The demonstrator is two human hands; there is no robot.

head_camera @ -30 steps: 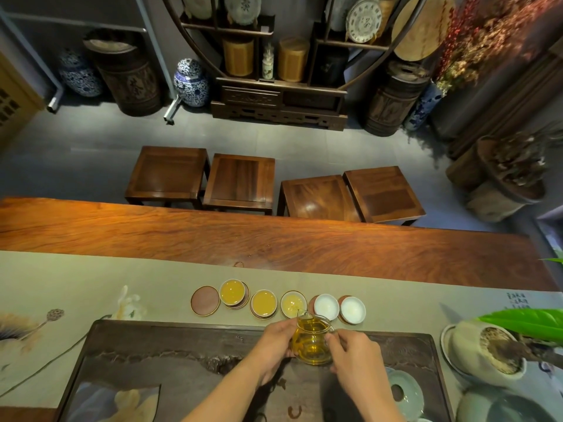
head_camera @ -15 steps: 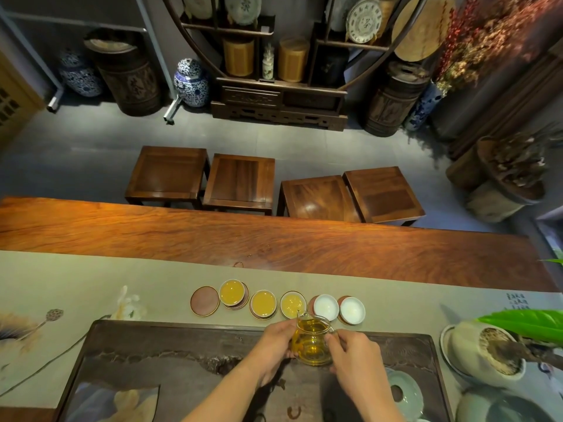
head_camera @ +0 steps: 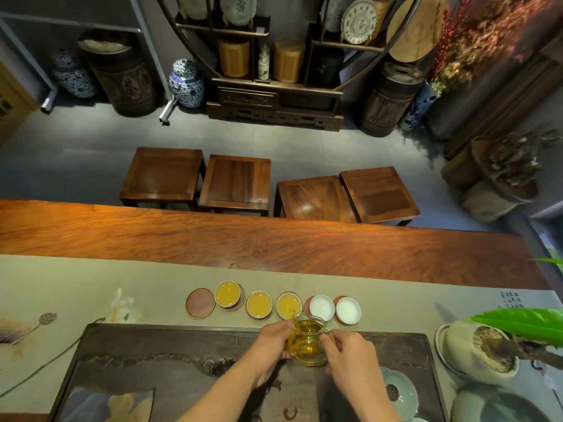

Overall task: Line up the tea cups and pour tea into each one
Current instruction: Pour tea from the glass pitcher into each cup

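Both hands meet around a glass pitcher [head_camera: 308,342] of amber tea above the dark tea tray [head_camera: 158,360]. Reaching in from 7 o'clock with a bare forearm, the left hand [head_camera: 269,345] has its fingers curled against the pitcher's left side. From 5 o'clock comes the right hand [head_camera: 350,357], knuckles up, with thumb and forefinger pinched at the handle on the pitcher's right side. The pitcher stands nearly upright, its spout pointing toward 11 o'clock, close to the nearest filled cup.

Just past the tray, at 12 o'clock from the hands, five cups sit in a row on the pale cloth runner [head_camera: 91,281] over the desk [head_camera: 274,239]. Counting from 9 o'clock, the first cup [head_camera: 228,294], second cup [head_camera: 259,304] and third cup [head_camera: 288,305] hold yellow tea; the fourth cup [head_camera: 321,307] and fifth cup [head_camera: 347,310] show white insides. A bare round coaster [head_camera: 200,302] lies at the row's 9 o'clock end, touching the first cup's saucer.
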